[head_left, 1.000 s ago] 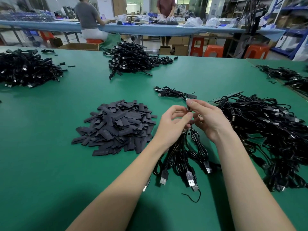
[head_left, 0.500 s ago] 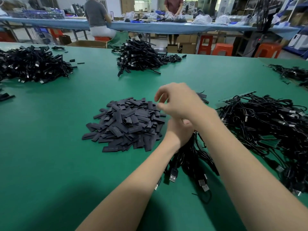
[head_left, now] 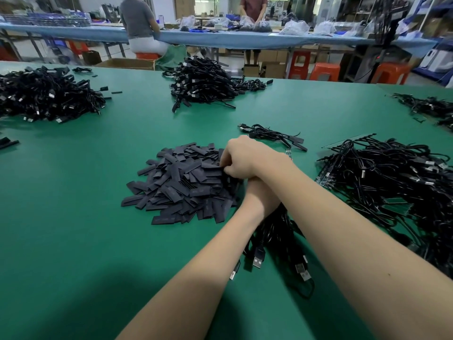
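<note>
R hand [head_left: 247,159]: fingers curled, pinching into flat black heat-shrink sleeves [head_left: 181,182] at the pile's 3 o'clock edge. Crossed over L wrist b/c pile sits on my L side. L hand [head_left: 259,192]: fingers hidden under R forearm, can't tell grip. Bundle of black USB cables [head_left: 277,231] runs out from under it to 6 o'clock, prob. parked close for sleeving. Big tangle of black cables [head_left: 392,182] at 3 o'clock on green table mat [head_left: 73,217], w/in reach.

Right forearm [head_left: 318,200] hides fingers of the left hand [head_left: 261,193].
</note>
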`<state>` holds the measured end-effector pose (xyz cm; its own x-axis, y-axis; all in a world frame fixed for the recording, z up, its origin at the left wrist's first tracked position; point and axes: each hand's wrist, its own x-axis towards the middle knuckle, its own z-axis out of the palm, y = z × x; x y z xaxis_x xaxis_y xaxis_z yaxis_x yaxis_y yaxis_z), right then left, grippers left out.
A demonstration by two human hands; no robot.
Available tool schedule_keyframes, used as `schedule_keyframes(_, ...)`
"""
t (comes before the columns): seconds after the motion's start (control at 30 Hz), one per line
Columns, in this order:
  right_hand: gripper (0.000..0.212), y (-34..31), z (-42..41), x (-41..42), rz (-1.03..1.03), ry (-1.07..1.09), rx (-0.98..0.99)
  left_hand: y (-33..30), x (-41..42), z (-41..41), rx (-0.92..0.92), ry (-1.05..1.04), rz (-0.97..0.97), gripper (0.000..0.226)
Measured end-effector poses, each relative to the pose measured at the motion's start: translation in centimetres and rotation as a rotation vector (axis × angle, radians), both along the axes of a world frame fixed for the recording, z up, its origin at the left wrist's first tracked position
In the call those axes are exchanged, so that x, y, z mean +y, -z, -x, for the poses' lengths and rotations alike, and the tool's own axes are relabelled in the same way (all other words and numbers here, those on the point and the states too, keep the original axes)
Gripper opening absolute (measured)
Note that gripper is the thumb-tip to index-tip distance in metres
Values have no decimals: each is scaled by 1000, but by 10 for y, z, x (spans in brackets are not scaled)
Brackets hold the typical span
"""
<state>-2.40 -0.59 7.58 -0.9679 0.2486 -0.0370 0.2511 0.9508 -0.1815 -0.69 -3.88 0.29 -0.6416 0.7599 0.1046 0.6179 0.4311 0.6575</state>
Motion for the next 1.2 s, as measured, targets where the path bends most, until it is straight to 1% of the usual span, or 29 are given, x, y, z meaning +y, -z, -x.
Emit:
schedule_keyframes(0.03,30,0,-2,0,6,13,17,2,0,-2,215,43,25,39)
schedule_keyframes(0.07,29,-1,-3,-1,15,29,42,-1,1,1,312,21,79,39)
schedule_keyframes(0.1,27,-2,-5,-1,29,48,76,3,2,2,302,-5,155,39)
schedule_keyframes(0.13,25,-3,-7,-1,45,69,113,7,-4,3,269,30,97,41)
schedule_keyframes(0.2,23,-5,-9,-1,79,102,168,4,-8,-5,114,-36,116,47)
schedule_keyframes(0.23,22,-6,-10,0,95,109,175,4,-8,-3,212,-6,137,47)
schedule_keyframes(0.27,23,-7,-11,0,110,110,174,6,-3,2,391,89,207,45)
schedule_keyframes(0.3,24,-8,-12,0,127,109,173,3,-1,2,589,107,307,42)
schedule_keyframes(0.33,26,-9,-12,0,144,107,175,3,3,3,658,124,245,41)
schedule_keyframes(0.37,29,-9,-13,-1,157,106,179,3,6,5,643,85,227,41)
schedule_keyframes(0.4,32,-8,-13,-1,164,108,183,3,9,8,454,-13,120,41)
schedule_keyframes(0.43,36,-8,-12,-1,169,115,191,7,7,7,254,-37,14,40)
schedule_keyframes(0.47,37,-8,-13,0,175,124,210,9,2,7,-110,-71,-200,40)
schedule_keyframes(0.5,34,-9,-14,0,181,132,245,6,-1,4,-395,-117,-345,40)
schedule_keyframes(0.53,28,-11,-16,2,198,141,294,6,-3,0,-562,-89,-426,36)
schedule_keyframes(0.57,21,-13,-19,5,234,156,359,5,-5,-3,-659,-91,-502,29)
schedule_keyframes(0.63,16,-18,-31,15,323,210,518,1,-6,-5,-736,-12,-591,16)
schedule_keyframes(0.73,15,-22,-66,40,534,372,786,-2,-5,-7,-805,82,-630,18)
schedule_keyframes(0.77,15,-21,-79,49,585,439,853,-3,-6,-6,-822,96,-634,18)
schedule_keyframes(0.83,14,-12,-101,65,618,567,927,-1,-5,-5,-866,119,-652,18)
schedule_keyframes(0.9,14,3,-115,75,638,659,925,-3,-5,-6,-883,134,-668,18)
schedule_keyframes(0.97,17,17,-119,80,720,682,859,-3,-5,-6,-886,147,-671,18)
schedule_keyframes(1.1,13,28,-119,74,1083,549,768,-1,-5,-5,-893,164,-667,17)
schedule_keyframes(1.2,12,32,-122,72,1253,502,751,0,-6,-5,-913,173,-681,16)
